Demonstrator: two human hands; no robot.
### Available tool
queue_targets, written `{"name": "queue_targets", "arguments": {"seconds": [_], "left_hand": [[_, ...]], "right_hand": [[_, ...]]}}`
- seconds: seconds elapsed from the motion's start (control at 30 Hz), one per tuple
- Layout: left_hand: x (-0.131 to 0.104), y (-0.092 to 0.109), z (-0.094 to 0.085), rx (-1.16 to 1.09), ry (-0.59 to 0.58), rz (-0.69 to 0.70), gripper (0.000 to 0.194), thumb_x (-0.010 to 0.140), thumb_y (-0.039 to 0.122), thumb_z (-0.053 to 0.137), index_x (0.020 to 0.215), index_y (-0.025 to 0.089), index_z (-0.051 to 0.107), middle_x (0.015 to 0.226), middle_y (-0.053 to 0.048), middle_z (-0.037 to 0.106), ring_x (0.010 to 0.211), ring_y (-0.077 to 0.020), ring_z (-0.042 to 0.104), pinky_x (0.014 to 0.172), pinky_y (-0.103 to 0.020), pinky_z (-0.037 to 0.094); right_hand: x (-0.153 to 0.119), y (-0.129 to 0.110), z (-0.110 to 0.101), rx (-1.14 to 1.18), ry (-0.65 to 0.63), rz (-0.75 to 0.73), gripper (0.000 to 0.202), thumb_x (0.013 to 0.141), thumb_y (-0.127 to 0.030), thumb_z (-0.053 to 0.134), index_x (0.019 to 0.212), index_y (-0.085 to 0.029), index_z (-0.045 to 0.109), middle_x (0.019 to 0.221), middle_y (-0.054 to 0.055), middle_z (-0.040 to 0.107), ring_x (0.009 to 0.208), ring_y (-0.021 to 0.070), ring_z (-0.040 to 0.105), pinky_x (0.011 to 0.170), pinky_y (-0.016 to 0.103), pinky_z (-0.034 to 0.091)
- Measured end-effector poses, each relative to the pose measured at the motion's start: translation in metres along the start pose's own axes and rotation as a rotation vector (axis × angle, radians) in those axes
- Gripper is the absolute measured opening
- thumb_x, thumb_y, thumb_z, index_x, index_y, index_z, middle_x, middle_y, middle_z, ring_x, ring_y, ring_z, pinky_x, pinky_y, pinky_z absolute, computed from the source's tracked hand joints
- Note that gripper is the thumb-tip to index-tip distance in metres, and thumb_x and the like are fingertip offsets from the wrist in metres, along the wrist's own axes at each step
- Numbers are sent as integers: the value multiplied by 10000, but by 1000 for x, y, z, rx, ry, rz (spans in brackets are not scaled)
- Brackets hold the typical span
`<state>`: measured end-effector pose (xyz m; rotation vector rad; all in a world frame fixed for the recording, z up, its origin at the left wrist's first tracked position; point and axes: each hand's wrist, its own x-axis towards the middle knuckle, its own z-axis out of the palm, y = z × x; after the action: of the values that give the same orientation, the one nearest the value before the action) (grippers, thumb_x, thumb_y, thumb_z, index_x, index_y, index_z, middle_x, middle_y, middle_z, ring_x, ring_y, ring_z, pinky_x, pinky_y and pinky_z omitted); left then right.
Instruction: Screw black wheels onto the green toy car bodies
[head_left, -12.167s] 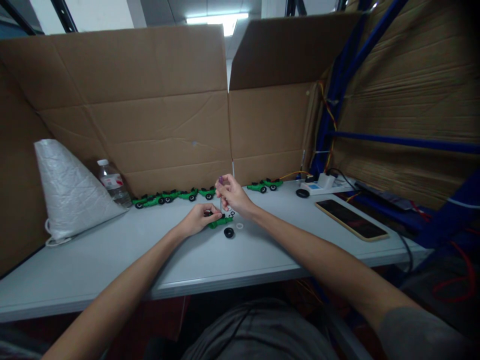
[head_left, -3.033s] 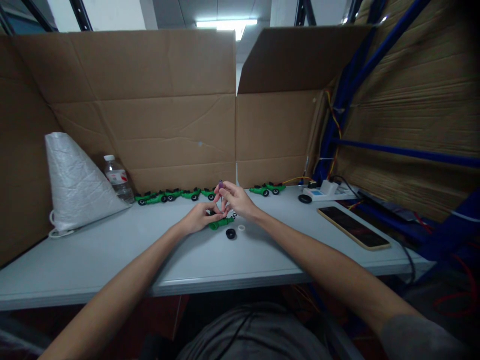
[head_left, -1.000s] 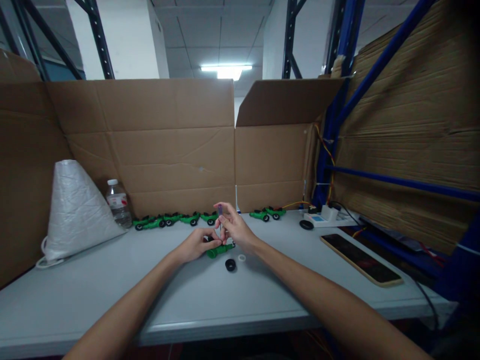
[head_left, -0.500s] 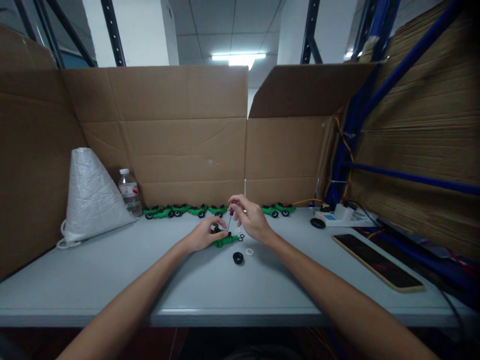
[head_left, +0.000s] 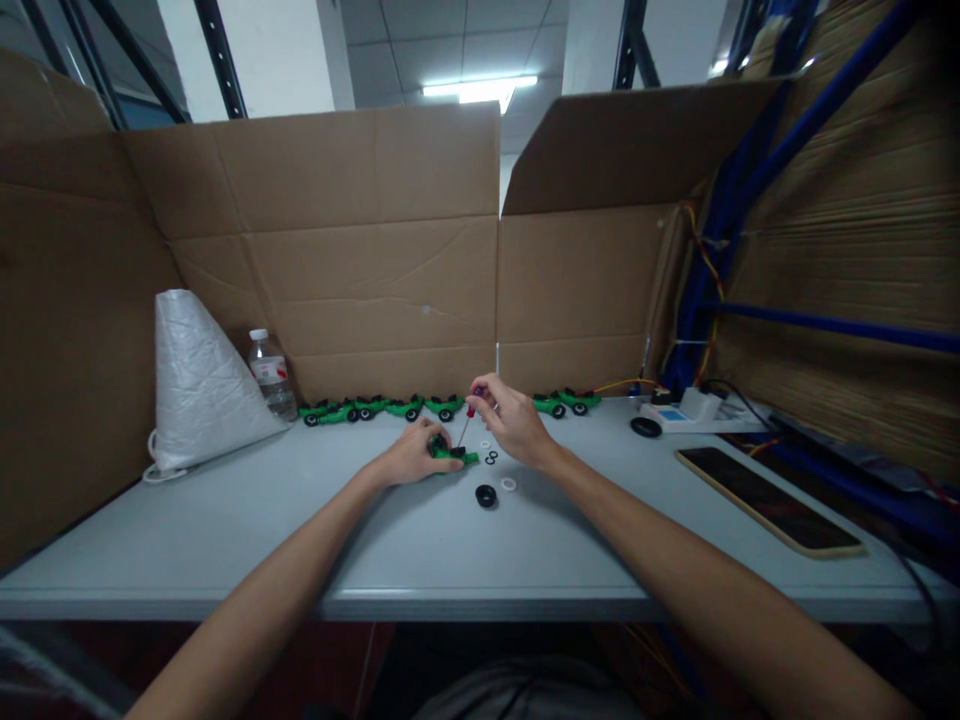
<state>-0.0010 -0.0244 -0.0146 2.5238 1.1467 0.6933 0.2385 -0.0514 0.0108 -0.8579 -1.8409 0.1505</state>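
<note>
And there it was, a job caught partway! The green toy car sat in the left hand, low over the middle of the counter, its fingers curled firmly around the rear. Up came the action on the other side: the right hand had its fingers pinched on a screwdriver, the thin shaft slanting down to the car's top. Whether the tip had bitten, nobody could tell from here.

As for the score, the line of green cars along the back, plus a pair of green cars further right, stood on their wheels and looked finished. This one seemed well short of that: a thick black ring, a white ring, small black rings and a smaller pale ring all lay loose, apparently waiting their turn.

And the car itself? Bright green, slim, narrowing to a nose that pointed right, with black pieces on top. The fingers hid much of it, so its wheels could not be judged.
</note>
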Motion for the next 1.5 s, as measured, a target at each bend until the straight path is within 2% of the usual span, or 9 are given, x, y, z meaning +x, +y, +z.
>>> {"name": "queue_targets", "arguments": {"seconds": [0.17,0.33,0.43,0.67,1.03,1.2,1.3,1.37,1.5], "left_hand": [[1,-4,2,-54,111,27,403,765,408,824,1016,191,596,1064,-51,542,1032,-245,535,922,-359,463],[5,-12,8,-137,293,-71,788,698,360,882,1345,168,476,1228,-102,558,1093,-250,568,972,-376,457],[8,-18,8,-165,359,-187,862,637,382,924,1342,162,482,1182,-103,606,1050,-255,597,942,-383,459],[5,-16,1,-118,494,-245,555,685,332,866,1028,228,443,959,-1,635,832,-177,606,784,-303,443],[-2,1,-12,115,511,-169,436,802,230,729,1096,257,409,953,-7,642,790,-189,637,700,-276,418],[-3,-2,-14,159,537,-160,362,849,220,681,1090,256,413,943,-14,636,790,-193,637,710,-279,425],[-2,-3,-15,180,573,-150,359,848,193,670,1086,262,410,958,-15,636,801,-196,638,724,-281,428],[-3,-2,-15,205,575,-136,364,841,166,663,1083,263,410,967,-14,633,793,-192,633,720,-279,423],[-2,3,-13,225,541,-115,384,822,143,672,1083,256,414,964,-11,626,764,-180,616,701,-270,420]], "right_hand": [[-1,-1,0,-62,-30,-59,239,1052,-461,510,1085,-234,577,867,27,686,737,183,643,711,276,467],[-1,0,2,-81,-33,-76,192,1037,-420,530,1078,-234,559,852,19,675,731,181,633,711,276,453],[-1,0,1,-110,-55,-77,157,1023,-366,529,1096,-229,555,866,18,678,726,173,630,701,271,446],[-3,6,4,-293,-250,-219,155,1061,-285,494,1033,-211,627,1001,74,698,839,183,643,740,280,444],[-10,7,14,-348,-308,-262,194,1042,-260,546,889,-199,649,867,91,713,763,201,648,627,277,363],[-9,5,27,124,-218,68,297,1001,-404,553,815,-189,641,681,24,594,601,156,520,573,267,340],[-7,5,29,491,-292,423,433,985,-565,502,831,-179,623,537,-76,342,448,110,283,467,249,252],[-5,3,26,502,-354,515,439,1005,-550,455,863,-170,624,528,-100,268,434,104,216,454,248,228],[-2,-2,10,-45,-379,129,322,1047,-367,486,869,-164,662,709,23,602,640,143,524,608,251,337]]}}
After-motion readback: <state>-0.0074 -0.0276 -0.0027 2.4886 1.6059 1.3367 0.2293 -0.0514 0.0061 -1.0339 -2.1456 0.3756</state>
